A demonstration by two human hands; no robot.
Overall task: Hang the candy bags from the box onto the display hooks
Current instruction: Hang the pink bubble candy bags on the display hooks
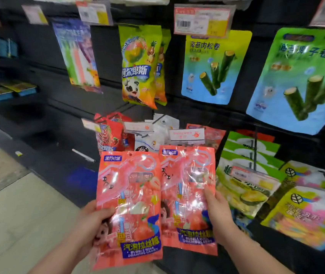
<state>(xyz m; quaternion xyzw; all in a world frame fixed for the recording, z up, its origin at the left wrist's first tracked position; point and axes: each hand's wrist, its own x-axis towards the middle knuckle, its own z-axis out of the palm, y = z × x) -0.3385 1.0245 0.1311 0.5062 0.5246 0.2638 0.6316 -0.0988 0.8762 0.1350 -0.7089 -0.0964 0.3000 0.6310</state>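
Two glossy pink candy bags are held upright, side by side, near a bare display hook (83, 155), the left bag (130, 204) pinched by the left hand (90, 224) and the right bag (187, 194) by the right hand (219, 214); both are judged light, limp and slippery, best gripped near the top hole.

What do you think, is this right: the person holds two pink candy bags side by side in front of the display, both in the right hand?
Not quite. The two pink candy bags are side by side in front of the display, but one is in each hand: the left hand grips the left bag and the right hand grips the right bag. The head view shows it.
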